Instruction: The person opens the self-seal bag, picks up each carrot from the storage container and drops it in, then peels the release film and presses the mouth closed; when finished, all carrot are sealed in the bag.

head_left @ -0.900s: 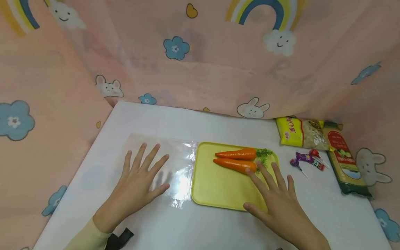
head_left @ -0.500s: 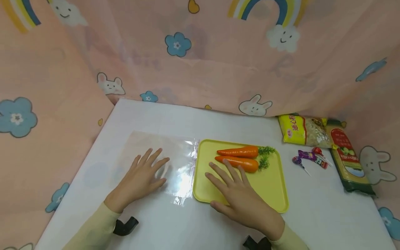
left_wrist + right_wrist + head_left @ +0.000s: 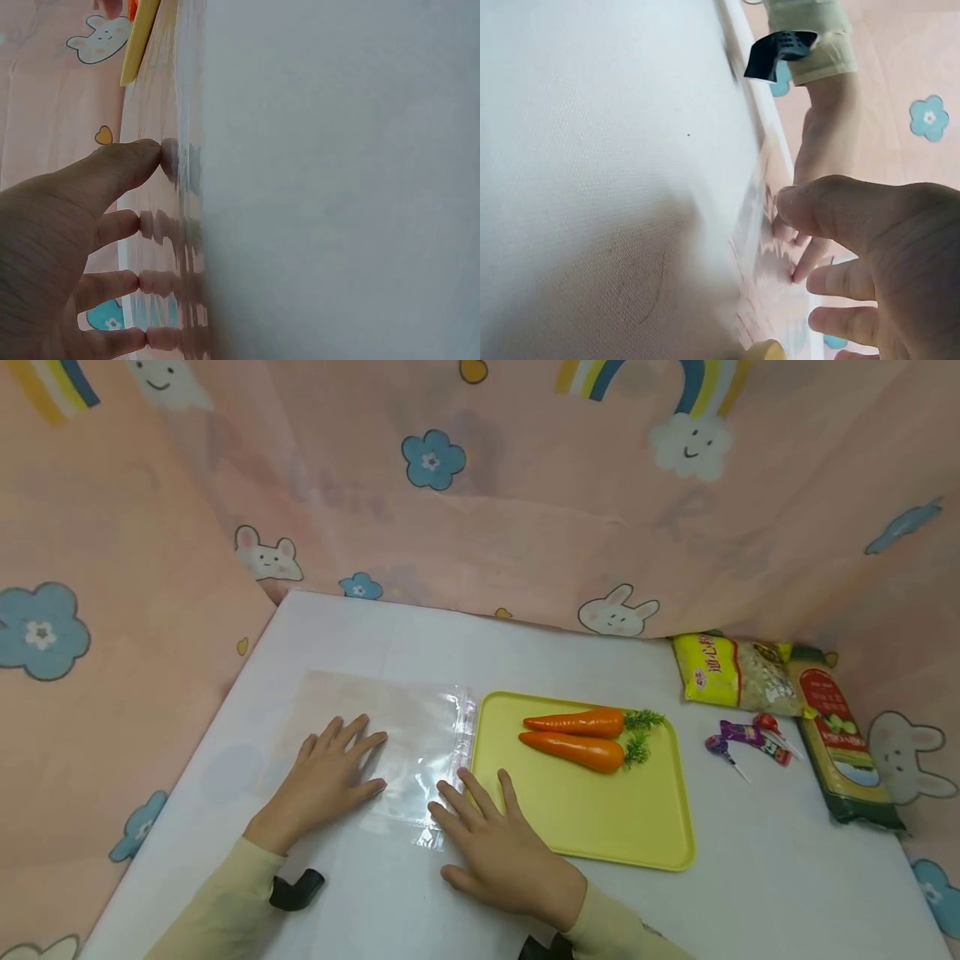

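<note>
A clear plastic bag (image 3: 420, 710) lies flat on the white table, its sealing edge beside the yellow tray. My left hand (image 3: 318, 781) rests on the bag with fingers spread; in the left wrist view the fingertips (image 3: 150, 154) meet their reflections on the film. My right hand (image 3: 502, 852) is over the bag's near right corner and the tray's left edge, fingers spread and holding nothing. On the yellow tray (image 3: 570, 827) lie two orange carrots, the upper carrot (image 3: 577, 722) and the lower carrot (image 3: 573, 750), their green tops pointing right.
At the back right lie a yellow food packet (image 3: 708, 668) and a green and red packet (image 3: 843, 743). Several wrapped sweets and lollipops (image 3: 746, 735) are left of them. A pink patterned cloth (image 3: 510, 543) hangs behind the table.
My right hand has moved left from the carrots' tops, across the tray, to the bag's right edge. My left hand has lowered onto the bag, shifting slightly.
</note>
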